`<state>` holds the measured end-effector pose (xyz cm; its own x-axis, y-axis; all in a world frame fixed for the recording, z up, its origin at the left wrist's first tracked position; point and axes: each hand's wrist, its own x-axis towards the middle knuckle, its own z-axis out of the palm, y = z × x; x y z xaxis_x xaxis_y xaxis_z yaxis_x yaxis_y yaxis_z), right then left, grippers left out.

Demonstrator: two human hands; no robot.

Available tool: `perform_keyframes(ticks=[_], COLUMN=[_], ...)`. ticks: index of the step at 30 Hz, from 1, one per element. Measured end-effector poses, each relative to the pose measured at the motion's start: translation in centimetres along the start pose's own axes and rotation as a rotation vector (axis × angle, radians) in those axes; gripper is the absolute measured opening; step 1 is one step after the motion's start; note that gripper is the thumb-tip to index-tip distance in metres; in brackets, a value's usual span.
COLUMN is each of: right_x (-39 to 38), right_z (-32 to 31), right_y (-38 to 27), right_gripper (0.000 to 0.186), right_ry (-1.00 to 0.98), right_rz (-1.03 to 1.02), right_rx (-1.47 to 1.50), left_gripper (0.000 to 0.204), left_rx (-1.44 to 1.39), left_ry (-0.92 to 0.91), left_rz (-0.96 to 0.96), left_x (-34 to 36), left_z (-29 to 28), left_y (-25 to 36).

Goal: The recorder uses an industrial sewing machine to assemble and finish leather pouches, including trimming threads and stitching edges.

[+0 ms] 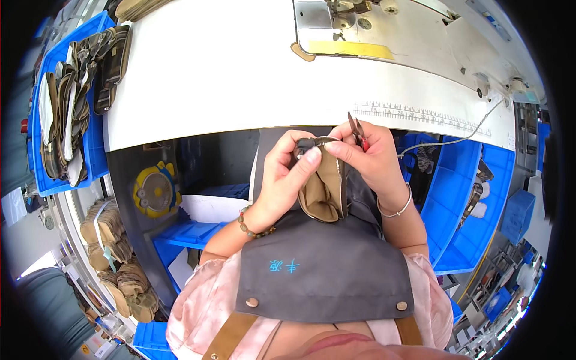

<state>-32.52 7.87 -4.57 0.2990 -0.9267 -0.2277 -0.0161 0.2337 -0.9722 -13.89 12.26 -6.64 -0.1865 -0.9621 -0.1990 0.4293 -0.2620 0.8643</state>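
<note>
Nearest, a dark grey cloth apron (324,273) is covering the chest at six o'clock from the work. At the clock's centre, a khaki fabric pouch with a zip-like edge (320,195) is hanging below the fingers. The left hand (286,169) is pinching its dark end at eleven o'clock; the right hand (373,157) is pinching the rim at one, the two grips probably keeping the edge taut. Dark-bladed snips with red handles (360,134) are poking upward from the right hand, seemingly tucked there to free thumb and fingertip. Beyond, a white desk (222,78) is spanning twelve o'clock, its printed ruler (420,114) lying at two, perhaps for quick measuring. Farther, a metal sewing-machine plate (314,16) is sitting at twelve.
</note>
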Motion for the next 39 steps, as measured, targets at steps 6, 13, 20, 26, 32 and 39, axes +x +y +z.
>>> perform_keyframes(ticks=[6,13,20,26,32,39], right_x=[0.3,0.4,-1.4,-2.3,-2.5,-2.5], right_z=[-0.3,-0.3,1.6,1.3,1.1,1.1], right_y=[0.2,1.5,-1.2,-1.9,-1.6,-1.8], right_gripper=[0.014,0.016,0.036,0.031,0.028,0.028], right_ry=[-0.143,-0.137,0.252,0.288,0.282,0.278], right_rz=[0.103,0.119,-0.429,-0.570,-0.589,-0.597], right_rx=[0.264,0.246,-0.427,-0.804,-0.927,-0.992], left_gripper=[0.014,0.017,0.016,0.018,0.017,0.018], left_rx=[-0.133,-0.304,-0.244,-0.103,-0.060,-0.006], left_ry=[0.097,0.122,0.156,0.181,0.165,0.171], left_rz=[-0.017,-0.131,-0.093,-0.018,0.009,0.022], left_x=[0.0,0.1,-0.2,0.0,-0.1,-0.1], left_z=[0.7,1.0,0.7,0.9,0.7,0.7], left_y=[-0.3,-0.3,-0.3,-0.3,-0.6,-0.6])
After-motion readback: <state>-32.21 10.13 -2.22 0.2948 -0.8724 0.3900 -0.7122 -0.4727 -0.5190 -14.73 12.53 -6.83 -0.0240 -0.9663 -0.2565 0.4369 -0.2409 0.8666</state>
